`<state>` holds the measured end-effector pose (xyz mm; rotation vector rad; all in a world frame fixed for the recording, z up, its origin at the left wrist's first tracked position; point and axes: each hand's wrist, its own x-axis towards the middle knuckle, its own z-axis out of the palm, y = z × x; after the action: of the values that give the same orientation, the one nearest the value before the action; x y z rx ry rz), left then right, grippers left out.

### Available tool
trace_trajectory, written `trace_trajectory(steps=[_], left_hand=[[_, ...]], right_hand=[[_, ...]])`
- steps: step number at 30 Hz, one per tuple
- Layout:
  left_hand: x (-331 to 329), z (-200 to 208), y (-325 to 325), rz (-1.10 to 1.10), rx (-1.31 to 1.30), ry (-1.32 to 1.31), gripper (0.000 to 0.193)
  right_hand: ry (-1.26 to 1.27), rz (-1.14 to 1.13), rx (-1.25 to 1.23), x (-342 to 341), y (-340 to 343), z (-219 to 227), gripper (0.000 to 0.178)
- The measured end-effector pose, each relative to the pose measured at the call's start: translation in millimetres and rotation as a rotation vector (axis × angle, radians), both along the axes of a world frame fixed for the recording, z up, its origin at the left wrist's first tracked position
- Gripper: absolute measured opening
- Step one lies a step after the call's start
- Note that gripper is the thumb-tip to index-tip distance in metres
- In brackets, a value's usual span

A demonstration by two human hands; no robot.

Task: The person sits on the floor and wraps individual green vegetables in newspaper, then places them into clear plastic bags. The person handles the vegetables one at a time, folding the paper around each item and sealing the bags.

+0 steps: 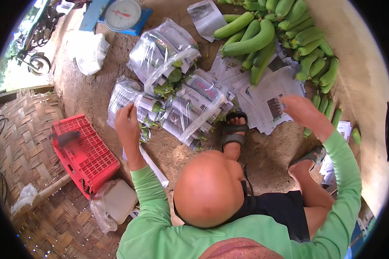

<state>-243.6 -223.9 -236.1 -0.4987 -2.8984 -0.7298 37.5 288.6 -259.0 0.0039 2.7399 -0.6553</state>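
Observation:
My left hand grips the near edge of a clear plastic bag holding newspaper-wrapped green gourds, at the left of a heap of such bags. My right hand lies flat with its fingers spread on a stack of newspaper sheets spread on the dirt floor. Beyond the sheets lies a pile of long green gourds. My head and green sleeves fill the lower middle, and my sandalled feet rest by the bags.
A red plastic crate stands at the left by a woven bamboo mat. A plastic-wrapped white container sits below it. A dial scale on a blue base and a white bag are at the top left.

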Motion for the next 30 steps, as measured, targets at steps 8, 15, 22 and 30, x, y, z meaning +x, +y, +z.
trace_trajectory(steps=[8,15,22,30], left_hand=[[58.2,103.9,21.1,-0.023,0.142,0.133,0.017],[131.6,201.9,142.4,-0.475,0.358,0.283,0.016],[279.9,273.2,279.2,-1.339,0.163,0.277,0.017],[329.3,150.9,386.1,-1.375,0.167,0.173,0.02]], right_hand=[[0.05,-0.304,0.172,136.1,29.9,128.2,0.043],[-0.002,-0.358,0.072,210.8,10.2,143.4,0.041],[0.041,-0.364,0.25,236.2,33.2,143.7,0.045],[-0.09,-0.487,0.165,243.0,38.6,135.5,0.032]])
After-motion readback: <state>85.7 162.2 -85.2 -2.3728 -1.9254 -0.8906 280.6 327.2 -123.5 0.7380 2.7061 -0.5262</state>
